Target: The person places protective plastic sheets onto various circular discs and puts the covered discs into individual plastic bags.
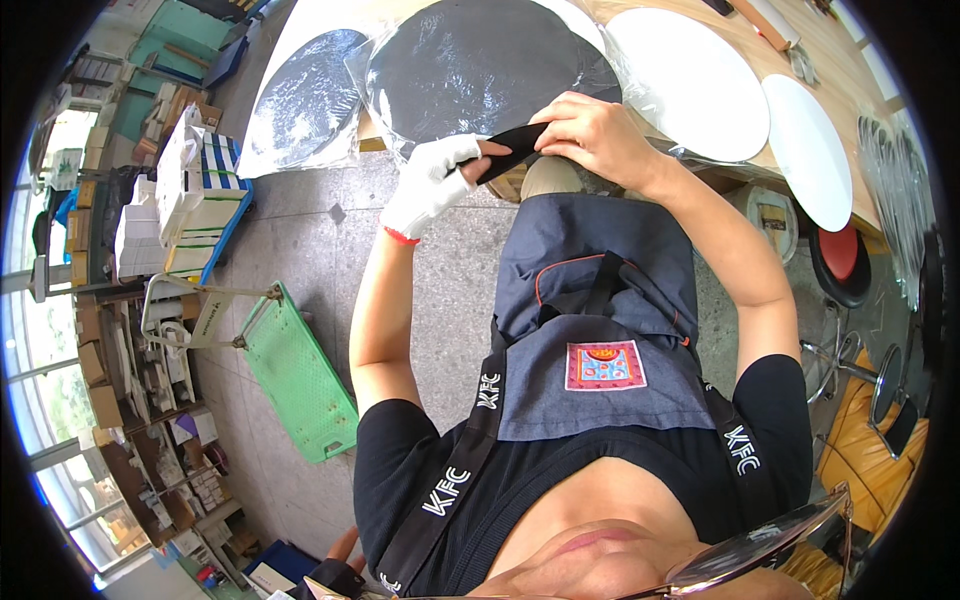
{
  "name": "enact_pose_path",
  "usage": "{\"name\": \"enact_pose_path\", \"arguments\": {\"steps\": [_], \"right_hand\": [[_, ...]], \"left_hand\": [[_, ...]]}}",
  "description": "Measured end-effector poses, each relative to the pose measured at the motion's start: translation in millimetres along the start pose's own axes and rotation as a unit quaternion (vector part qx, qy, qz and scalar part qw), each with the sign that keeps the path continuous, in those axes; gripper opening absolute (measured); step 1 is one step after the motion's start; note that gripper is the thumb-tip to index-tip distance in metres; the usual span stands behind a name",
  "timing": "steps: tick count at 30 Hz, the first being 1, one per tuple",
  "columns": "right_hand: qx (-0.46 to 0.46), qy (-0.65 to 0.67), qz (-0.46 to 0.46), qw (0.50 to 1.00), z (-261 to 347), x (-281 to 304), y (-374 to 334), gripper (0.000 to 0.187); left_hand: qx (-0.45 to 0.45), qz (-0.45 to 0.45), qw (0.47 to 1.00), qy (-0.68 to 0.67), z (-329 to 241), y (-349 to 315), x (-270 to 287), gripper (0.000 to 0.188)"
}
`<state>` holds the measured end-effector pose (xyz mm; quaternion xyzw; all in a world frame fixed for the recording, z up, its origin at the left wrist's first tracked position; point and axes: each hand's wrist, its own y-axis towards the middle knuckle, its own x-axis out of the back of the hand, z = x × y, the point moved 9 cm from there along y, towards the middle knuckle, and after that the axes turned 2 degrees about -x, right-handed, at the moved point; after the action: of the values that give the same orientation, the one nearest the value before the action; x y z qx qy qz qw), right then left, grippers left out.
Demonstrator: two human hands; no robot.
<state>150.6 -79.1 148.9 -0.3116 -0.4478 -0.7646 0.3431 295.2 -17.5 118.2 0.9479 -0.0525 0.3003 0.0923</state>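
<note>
My left hand [432,185], in a white glove with bare fingertips and a red cuff edge, pinches one end of a flat black strip [514,150]. Bare, my right hand [592,138] holds the strip's other end between thumb and fingers. Both hands are at the table's near edge, in front of a large black disc [470,75] wrapped in clear film. Left of it lies a smaller dark disc [308,100], also in film. On the right are a film-wrapped white disc [695,80] and a white oval panel [812,150].
A green platform trolley [300,375] stands on the grey floor at left, below a blue cart [228,235] stacked with white boxes. Crowded shelves [150,400] line the left side. At right are a stool with a red seat [838,255] and a bundle of clear plastic [885,200].
</note>
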Motion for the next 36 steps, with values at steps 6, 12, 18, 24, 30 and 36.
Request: {"name": "enact_pose_path", "arguments": {"steps": [6, 12, 18, 24, 30, 36], "right_hand": [[-0.022, 0.045, 0.016, 0.999, -6.8, -1.9, -1.2, 0.008], [0.029, 0.037, -0.018, 0.999, 4.0, 4.8, 1.1, 0.009], [0.039, -0.052, -0.012, 0.998, 12.6, 1.6, 1.6, 0.007], [-0.011, 0.005, 0.004, 1.000, -0.6, -1.5, 2.0, 0.006], [0.026, 0.036, -0.007, 0.999, 0.4, -0.3, 1.2, 0.016], [0.064, -0.105, 0.011, 0.992, 14.1, -5.7, 1.6, 0.011]], "left_hand": [[-0.025, 0.010, 1.000, -0.005, -0.2, 1.2, -2.3, 0.030], [-0.006, -0.022, 1.000, 0.002, 9.6, 3.3, -0.7, 0.030], [-0.047, -0.013, 0.998, 0.046, -1.2, 1.4, 1.1, 0.028], [-0.021, 0.008, 1.000, -0.008, -6.8, -0.3, -0.7, 0.027], [-0.065, -0.021, 0.997, 0.032, -0.1, 2.2, 0.9, 0.033], [-0.065, -0.027, 0.995, 0.071, 2.3, 0.7, 2.7, 0.035]]}}
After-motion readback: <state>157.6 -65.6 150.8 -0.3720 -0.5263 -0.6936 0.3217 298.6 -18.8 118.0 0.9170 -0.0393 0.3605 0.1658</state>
